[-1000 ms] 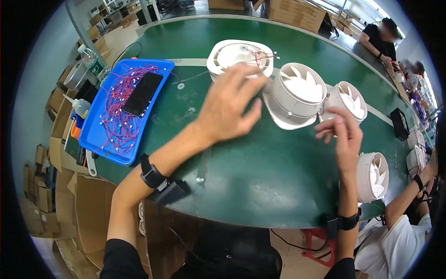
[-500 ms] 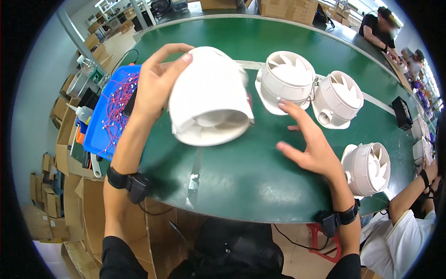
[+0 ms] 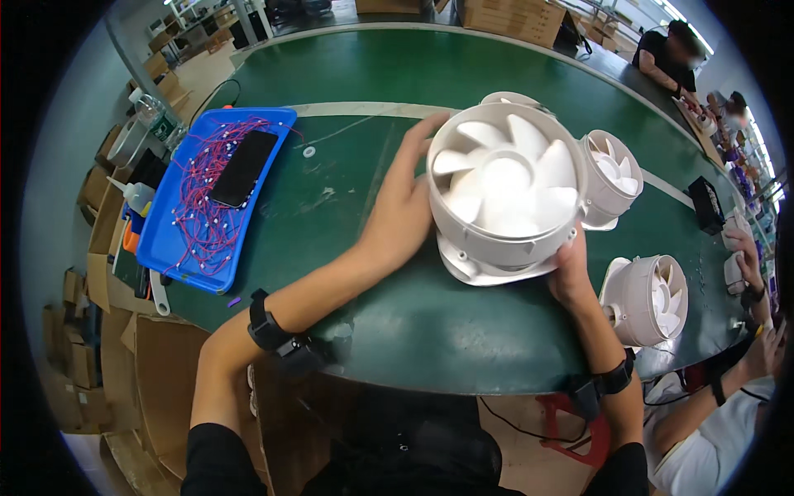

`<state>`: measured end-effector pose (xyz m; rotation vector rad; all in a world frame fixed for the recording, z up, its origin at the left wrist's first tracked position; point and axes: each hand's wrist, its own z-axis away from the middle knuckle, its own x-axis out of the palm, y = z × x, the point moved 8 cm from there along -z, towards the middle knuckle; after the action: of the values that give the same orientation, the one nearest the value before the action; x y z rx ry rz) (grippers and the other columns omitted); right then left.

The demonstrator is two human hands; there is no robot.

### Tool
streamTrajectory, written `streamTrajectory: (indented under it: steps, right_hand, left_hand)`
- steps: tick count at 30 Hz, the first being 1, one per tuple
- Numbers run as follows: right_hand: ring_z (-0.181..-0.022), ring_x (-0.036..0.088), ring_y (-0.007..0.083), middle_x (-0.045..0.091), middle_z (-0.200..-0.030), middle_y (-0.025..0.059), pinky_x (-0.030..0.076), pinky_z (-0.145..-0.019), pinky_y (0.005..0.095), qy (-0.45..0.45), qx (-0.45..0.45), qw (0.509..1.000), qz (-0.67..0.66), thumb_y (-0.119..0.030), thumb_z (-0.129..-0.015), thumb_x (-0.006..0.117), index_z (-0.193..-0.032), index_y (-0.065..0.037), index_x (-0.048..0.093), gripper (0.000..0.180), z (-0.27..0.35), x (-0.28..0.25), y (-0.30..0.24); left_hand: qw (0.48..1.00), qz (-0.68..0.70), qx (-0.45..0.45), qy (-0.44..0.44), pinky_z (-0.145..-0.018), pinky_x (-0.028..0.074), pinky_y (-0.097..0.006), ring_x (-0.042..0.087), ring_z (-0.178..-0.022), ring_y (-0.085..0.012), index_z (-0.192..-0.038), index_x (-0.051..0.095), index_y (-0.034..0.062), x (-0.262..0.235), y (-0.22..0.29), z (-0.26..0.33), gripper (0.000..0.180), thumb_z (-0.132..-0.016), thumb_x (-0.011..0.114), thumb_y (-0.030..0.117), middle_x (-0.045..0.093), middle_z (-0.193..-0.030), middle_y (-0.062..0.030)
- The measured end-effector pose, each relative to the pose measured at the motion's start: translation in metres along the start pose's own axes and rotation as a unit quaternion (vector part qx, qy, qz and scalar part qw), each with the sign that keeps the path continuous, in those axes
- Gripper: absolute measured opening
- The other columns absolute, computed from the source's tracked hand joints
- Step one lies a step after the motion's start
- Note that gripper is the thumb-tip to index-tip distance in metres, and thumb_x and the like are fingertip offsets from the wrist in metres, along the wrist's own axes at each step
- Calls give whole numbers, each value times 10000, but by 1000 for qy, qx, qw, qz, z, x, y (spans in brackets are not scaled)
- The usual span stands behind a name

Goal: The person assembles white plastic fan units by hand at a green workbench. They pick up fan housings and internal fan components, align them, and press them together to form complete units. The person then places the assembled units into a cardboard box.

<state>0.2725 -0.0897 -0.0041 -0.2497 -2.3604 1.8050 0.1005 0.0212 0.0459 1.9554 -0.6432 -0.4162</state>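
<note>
Both my hands hold a white round duct fan (image 3: 506, 175), its blades facing up toward me and its flat flange at the bottom. My left hand (image 3: 404, 202) grips its left side, fingers wrapping behind the housing. My right hand (image 3: 571, 269) holds the lower right edge near the flange, its fingertips mostly hidden behind the fan. A second white fan (image 3: 511, 97) stands just behind, nearly covered by the held one. Another fan (image 3: 614, 172) rests to the right, and one more (image 3: 649, 302) sits nearer, tilted to the right.
On the left of the green table (image 3: 364, 314) lies a blue tray (image 3: 227, 284) of red-purple wires (image 3: 198, 178) with a black phone (image 3: 245, 169). A black box (image 3: 705, 204) stands far right. Co-workers' hands (image 3: 765, 351) work at the right; cardboard boxes (image 3: 165, 388) lie lower left.
The fan has moved right and turned from its open end facing me to its blades facing up. My right hand, free before, now grips it. The blue tray is uncovered.
</note>
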Motion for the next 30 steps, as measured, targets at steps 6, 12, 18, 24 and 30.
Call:
streamTrajectory:
  steps: [6, 12, 18, 24, 30]
  right_hand:
    - [-1323, 378, 265, 407, -1411, 182, 287, -1100, 359, 76, 75, 991, -85, -584, -881, 508, -1440, 18, 290, 850, -2, -6, 2]
    - [-1210, 506, 223, 488, -1346, 159, 387, -1031, 353, 46, 142, 975, -166, -441, -966, 442, -1393, -2, 370, 616, 3, 13, 1]
    - [-944, 550, 133, 598, -1105, 101, 422, -828, 264, -30, 105, 987, 121, -363, -989, 431, -1104, 59, 594, 467, -5, 6, -14]
    - [-1225, 426, 234, 454, -1318, 188, 305, -1035, 321, -56, 8, 986, 159, -317, -972, 446, -1345, 83, 375, 550, -5, 24, -27]
    - [-1404, 221, 312, 213, -1493, 254, 172, -1135, 359, -101, 21, 994, 18, -363, -912, 519, -1475, 79, 70, 845, 1, 43, -25]
  left_hand:
    - [986, -75, -4, -147, -1115, 252, -403, 272, -1382, -315, -1478, 110, 22, 20, -13, 40, 897, -726, 599, -1, 286, -1458, -211]
    - [978, 60, -91, -178, -1123, 235, -400, 245, -1390, -288, -1494, 30, 25, 11, -28, 41, 1207, -654, 842, 329, 254, -1477, -187]
    - [970, 167, -130, -119, -1111, 258, -387, 329, -1345, -274, -1479, 102, 3, 4, -36, 32, 1106, -721, 780, 435, 317, -1444, -185]
    - [946, 210, -200, -144, -1084, 320, -359, 386, -1318, -247, -1483, 171, 34, 3, -51, 36, 894, -884, 484, 618, 374, -1423, -164]
    - [947, 190, -203, -159, -1108, 286, -373, 340, -1353, -265, -1490, 155, 25, 5, -46, 39, 924, -879, 441, 658, 320, -1468, -183]
